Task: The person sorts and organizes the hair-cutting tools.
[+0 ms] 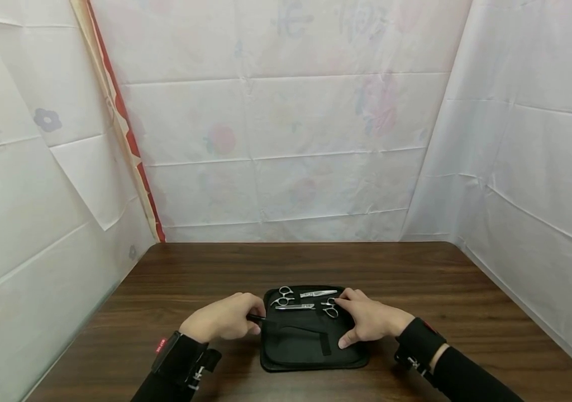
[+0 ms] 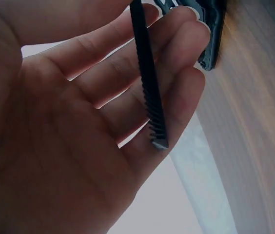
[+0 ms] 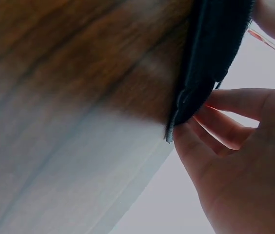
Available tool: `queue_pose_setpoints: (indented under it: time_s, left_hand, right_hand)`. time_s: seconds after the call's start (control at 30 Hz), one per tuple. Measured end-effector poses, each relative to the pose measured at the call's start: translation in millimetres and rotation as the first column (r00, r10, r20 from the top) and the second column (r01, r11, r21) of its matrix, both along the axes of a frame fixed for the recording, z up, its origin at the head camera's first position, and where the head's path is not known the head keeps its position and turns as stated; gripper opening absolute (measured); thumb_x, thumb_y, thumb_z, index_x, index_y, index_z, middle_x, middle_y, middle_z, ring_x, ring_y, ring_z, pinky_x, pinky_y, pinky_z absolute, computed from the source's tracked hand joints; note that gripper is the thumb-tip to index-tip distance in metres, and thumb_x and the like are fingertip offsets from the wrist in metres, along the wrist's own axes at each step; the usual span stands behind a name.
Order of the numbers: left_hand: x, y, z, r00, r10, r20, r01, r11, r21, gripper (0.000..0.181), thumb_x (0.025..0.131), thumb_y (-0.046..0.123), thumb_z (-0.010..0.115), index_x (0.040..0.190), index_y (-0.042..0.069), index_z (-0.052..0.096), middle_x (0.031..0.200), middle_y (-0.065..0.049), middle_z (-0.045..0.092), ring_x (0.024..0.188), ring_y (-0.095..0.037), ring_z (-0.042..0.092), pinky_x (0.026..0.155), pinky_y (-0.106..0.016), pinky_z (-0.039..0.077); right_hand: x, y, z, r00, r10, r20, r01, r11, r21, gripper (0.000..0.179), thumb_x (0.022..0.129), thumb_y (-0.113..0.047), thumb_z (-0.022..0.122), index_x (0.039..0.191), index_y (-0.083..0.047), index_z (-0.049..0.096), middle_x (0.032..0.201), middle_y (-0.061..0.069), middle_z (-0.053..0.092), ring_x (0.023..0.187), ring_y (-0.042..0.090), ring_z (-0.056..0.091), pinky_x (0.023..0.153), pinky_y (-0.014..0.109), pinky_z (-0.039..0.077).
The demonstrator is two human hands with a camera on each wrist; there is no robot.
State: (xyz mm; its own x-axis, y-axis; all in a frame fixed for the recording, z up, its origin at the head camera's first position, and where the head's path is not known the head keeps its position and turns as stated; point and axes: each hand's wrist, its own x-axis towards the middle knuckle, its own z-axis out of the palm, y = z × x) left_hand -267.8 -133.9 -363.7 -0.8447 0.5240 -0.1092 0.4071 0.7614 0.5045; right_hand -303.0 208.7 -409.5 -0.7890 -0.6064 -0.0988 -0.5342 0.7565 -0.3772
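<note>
A black zip case (image 1: 296, 352) lies on the table in the head view. Two pairs of silver scissors are in its upper part: the upper scissors (image 1: 318, 293) have their finger rings at the left, the lower scissors (image 1: 296, 307) at the right. My left hand (image 1: 225, 317), beside the case's left edge, pinches a black comb (image 2: 149, 87) whose toothed end crosses over the fingers in the left wrist view. The comb's other part reaches over the case. My right hand (image 1: 371, 319) rests on the right side of the case, its fingertips (image 3: 184, 134) touching the edge.
The dark wooden table (image 1: 205, 268) extends around the case. White sheets (image 1: 286, 190) hang behind it and on both sides. A black elastic strap (image 1: 325, 344) lies across the case's lower part.
</note>
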Motion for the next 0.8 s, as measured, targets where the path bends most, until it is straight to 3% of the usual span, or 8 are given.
queue_pose_setpoints:
  time_s: [0.43,0.8]
  left_hand:
    - [1.4,-4.1,1.0,1.000,0.015,0.013,-0.014,1.000,-0.015,0.012,0.087,0.002,0.078,0.094,0.009,0.072,0.086,0.002,0.063,0.079,-0.018,0.056,0.074,-0.044,0.049]
    - [3.7,-0.2,-1.1,1.000,0.012,-0.019,-0.013,0.998,-0.066,0.015,0.080,0.005,0.084,0.081,0.013,0.071,0.077,0.005,0.060,0.072,-0.016,0.055,0.067,-0.039,0.047]
  right_hand:
    - [2.5,2.2,-0.6,1.000,-0.003,0.015,0.004,1.000,-0.020,0.097,0.080,-0.050,0.084,0.151,0.003,0.044,0.136,0.002,0.043,0.125,0.024,0.041,0.101,0.047,0.044]
    - [2.4,2.5,-2.8,1.000,-0.001,0.016,0.002,1.000,-0.017,0.095,0.081,-0.052,0.082,0.151,0.001,0.044,0.138,0.003,0.043,0.129,0.026,0.041,0.102,0.048,0.044]
